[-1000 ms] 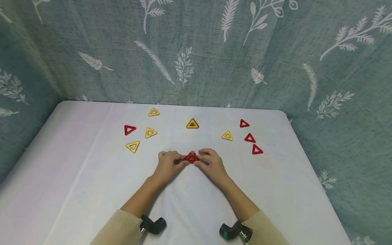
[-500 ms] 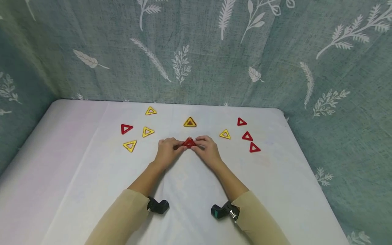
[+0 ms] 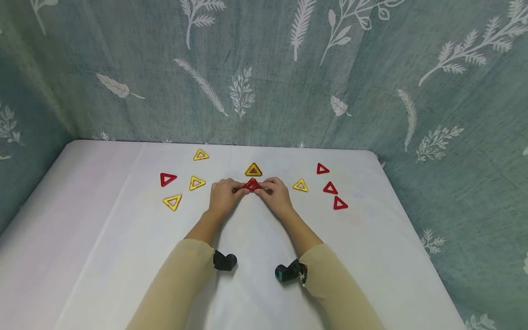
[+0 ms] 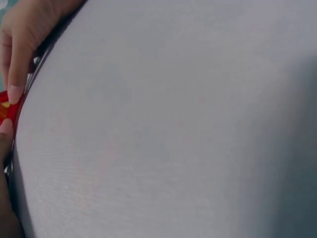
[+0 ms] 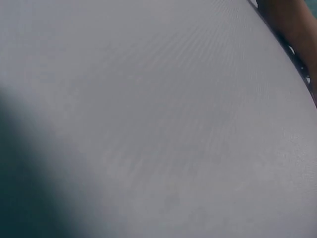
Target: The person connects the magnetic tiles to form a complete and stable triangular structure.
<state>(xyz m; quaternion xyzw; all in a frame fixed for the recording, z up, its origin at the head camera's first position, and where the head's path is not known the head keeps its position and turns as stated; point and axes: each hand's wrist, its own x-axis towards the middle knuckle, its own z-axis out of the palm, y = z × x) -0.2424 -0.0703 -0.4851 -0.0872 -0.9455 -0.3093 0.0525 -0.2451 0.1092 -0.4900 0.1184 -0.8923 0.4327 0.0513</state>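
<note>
Near the middle of the table, both hands hold a red triangle (image 3: 252, 185) with an open centre. The left hand (image 3: 224, 196) pinches its left corner between thumb and fingers, and the right hand (image 3: 276, 195) pinches the right corner. Just beyond it lies a yellow triangle (image 3: 253, 173) with a dark reddish centre; the red one's tip comes right up to its lower edge. In the left wrist view, fingertips press on the red triangle (image 4: 14, 111) at the left border, and some yellow shows through its opening. The right wrist view catches only part of a hand.
Left of the hands lie a red triangle (image 3: 162, 179) and three yellow triangles (image 3: 195, 157). To the right are a yellow triangle (image 3: 300, 189) and three red triangles (image 3: 323, 172). A patterned green curtain (image 3: 280, 105) stands behind the white table (image 3: 123, 256).
Both hands have carried the red triangle away from the body, up to the yellow triangle at the middle. The loose triangles at the sides keep their places; the head view has shifted slightly.
</note>
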